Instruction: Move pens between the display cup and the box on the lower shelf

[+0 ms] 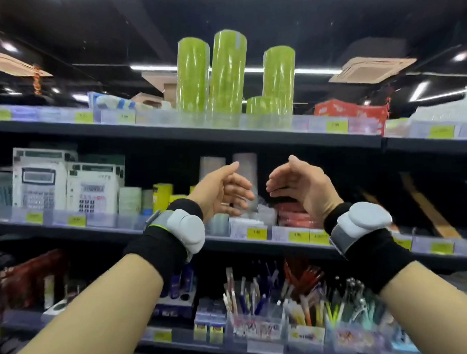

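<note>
Both hands are raised at the centre of the frame, palms facing, holding nothing: the left hand (pixel 221 192) and right hand (pixel 298 187) have loose fingers, slightly apart. Thin plastic pens (pixel 251 298) stand in clear square cups (pixel 255 326) at lower right.

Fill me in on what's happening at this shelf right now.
A person stands facing a stationery shelf with both arms raised. The left hand and right hand hover open, palms toward each other, in front of the middle shelf, holding nothing. The pens stand untouched in clear display cups on the lower shelf, below the hands. Calculators sit to the left, green rolls on top.
</note>
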`<state>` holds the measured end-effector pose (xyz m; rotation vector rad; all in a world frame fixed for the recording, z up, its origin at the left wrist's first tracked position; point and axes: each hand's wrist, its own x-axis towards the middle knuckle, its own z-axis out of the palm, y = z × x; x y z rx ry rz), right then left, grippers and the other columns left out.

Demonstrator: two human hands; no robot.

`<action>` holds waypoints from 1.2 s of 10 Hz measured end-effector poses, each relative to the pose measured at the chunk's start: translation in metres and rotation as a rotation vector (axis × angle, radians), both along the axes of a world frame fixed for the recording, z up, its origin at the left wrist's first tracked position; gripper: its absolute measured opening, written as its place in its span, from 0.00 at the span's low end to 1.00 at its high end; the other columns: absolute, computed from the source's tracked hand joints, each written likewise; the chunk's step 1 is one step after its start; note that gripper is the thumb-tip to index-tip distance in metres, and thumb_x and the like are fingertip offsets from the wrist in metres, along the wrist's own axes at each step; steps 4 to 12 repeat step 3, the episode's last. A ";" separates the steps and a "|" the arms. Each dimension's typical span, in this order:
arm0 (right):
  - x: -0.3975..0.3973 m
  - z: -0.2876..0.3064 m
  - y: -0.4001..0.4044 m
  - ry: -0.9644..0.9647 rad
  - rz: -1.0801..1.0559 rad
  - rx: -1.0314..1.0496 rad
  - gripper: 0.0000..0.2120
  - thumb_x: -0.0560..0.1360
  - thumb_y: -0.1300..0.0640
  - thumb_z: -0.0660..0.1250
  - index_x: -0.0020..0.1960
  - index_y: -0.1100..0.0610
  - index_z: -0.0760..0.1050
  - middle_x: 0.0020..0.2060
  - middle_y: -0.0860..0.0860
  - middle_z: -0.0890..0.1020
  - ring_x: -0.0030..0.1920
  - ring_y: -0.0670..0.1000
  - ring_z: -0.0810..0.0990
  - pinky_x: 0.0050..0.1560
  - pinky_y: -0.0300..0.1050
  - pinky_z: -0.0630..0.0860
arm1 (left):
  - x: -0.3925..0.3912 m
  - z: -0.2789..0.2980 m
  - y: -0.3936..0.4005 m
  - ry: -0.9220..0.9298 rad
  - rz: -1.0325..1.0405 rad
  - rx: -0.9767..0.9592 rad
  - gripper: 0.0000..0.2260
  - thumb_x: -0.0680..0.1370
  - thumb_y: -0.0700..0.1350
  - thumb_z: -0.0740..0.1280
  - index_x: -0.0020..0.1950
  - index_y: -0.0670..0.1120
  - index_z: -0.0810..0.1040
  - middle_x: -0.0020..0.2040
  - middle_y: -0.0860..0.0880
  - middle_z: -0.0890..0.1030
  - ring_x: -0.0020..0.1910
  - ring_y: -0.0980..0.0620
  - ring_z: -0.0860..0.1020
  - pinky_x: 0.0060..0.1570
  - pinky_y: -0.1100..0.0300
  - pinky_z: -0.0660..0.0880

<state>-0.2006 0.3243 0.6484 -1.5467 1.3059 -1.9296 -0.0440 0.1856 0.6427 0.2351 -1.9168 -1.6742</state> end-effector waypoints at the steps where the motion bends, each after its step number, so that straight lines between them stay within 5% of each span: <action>1: 0.001 0.037 0.009 -0.168 0.195 0.072 0.27 0.74 0.40 0.59 0.34 0.62 0.81 0.33 0.60 0.82 0.37 0.61 0.79 0.50 0.57 0.75 | 0.002 0.029 0.000 -0.028 -0.091 0.090 0.24 0.79 0.62 0.58 0.34 0.44 0.74 0.36 0.42 0.79 0.33 0.43 0.79 0.33 0.57 0.76; 3: 0.001 0.082 0.022 -0.305 0.364 0.138 0.35 0.75 0.33 0.54 0.30 0.63 0.73 0.28 0.59 0.74 0.31 0.58 0.74 0.41 0.54 0.76 | 0.003 0.073 0.006 -0.050 -0.242 0.234 0.26 0.78 0.64 0.56 0.30 0.45 0.59 0.28 0.45 0.66 0.28 0.47 0.66 0.33 0.57 0.62; 12: 0.001 0.082 0.022 -0.305 0.364 0.138 0.35 0.75 0.33 0.54 0.30 0.63 0.73 0.28 0.59 0.74 0.31 0.58 0.74 0.41 0.54 0.76 | 0.003 0.073 0.006 -0.050 -0.242 0.234 0.26 0.78 0.64 0.56 0.30 0.45 0.59 0.28 0.45 0.66 0.28 0.47 0.66 0.33 0.57 0.62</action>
